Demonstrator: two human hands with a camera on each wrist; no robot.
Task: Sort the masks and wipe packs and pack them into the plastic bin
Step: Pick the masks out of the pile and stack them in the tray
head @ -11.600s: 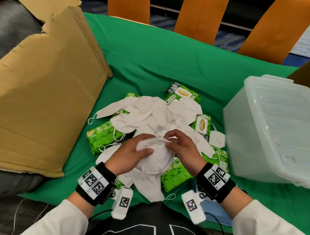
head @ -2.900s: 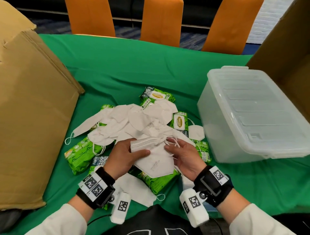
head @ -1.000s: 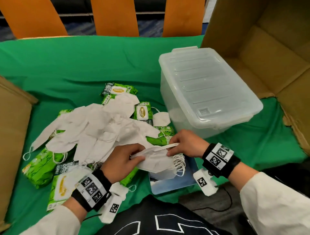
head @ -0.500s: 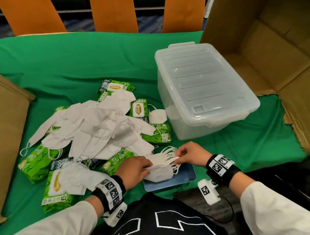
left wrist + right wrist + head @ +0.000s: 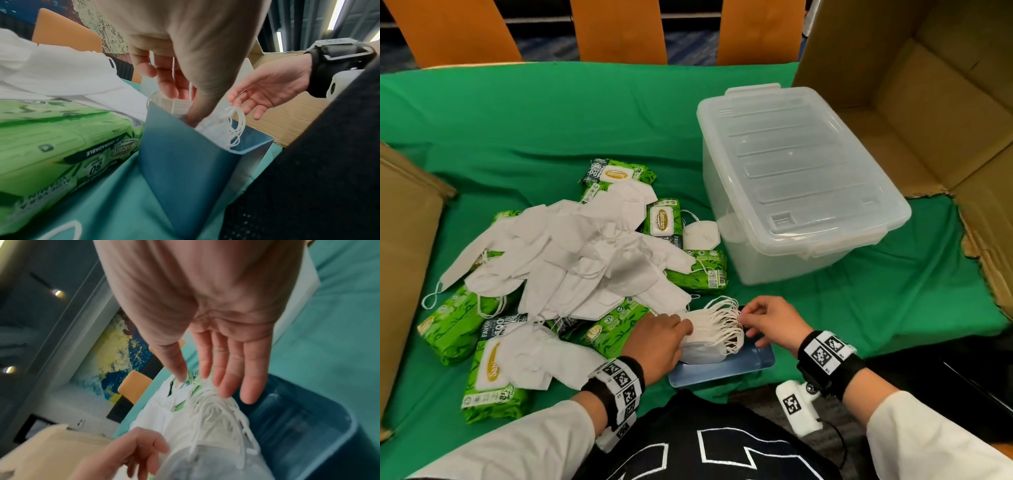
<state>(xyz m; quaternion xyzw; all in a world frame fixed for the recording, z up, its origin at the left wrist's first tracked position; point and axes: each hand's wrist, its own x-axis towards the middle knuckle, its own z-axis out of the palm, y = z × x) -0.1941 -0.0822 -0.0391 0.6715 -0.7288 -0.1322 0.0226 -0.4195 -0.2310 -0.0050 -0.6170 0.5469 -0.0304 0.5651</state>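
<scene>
where the green cloth of the desk [image 5: 544, 130] meets the left edge, a cardboard sheet [image 5: 404, 246] stands, and just right of it lie the green wipe packs [image 5: 453, 325], some half buried under a loose heap of white masks [image 5: 571, 260], one more pack [image 5: 616, 174] lying at the heap's far side

near the front edge the left hand [image 5: 657, 339] reaches down on a stack of masks [image 5: 709, 337] sitting in a small blue tray [image 5: 743, 365]; in the left wrist view its fingers [image 5: 164, 81] curl down over the stack and the thumb presses at the near side, so it seems to grip the stack, though the contact itself is partly hidden

white ear loops [image 5: 726, 308] of the stack fan out toward the right hand [image 5: 770, 320], which hovers just beside them; the right wrist view, somewhat blurred, shows its fingers [image 5: 232, 369] nearly straight and spread above the loops, holding nothing

farther right and behind stands the clear plastic bin [image 5: 798, 185] with its lid on, apart from both hands, one mask [image 5: 702, 233] lying against its left wall; an open cardboard box [image 5: 935, 102] fills the right side, and orange chair backs [image 5: 619, 31] stand beyond the desk
</scene>
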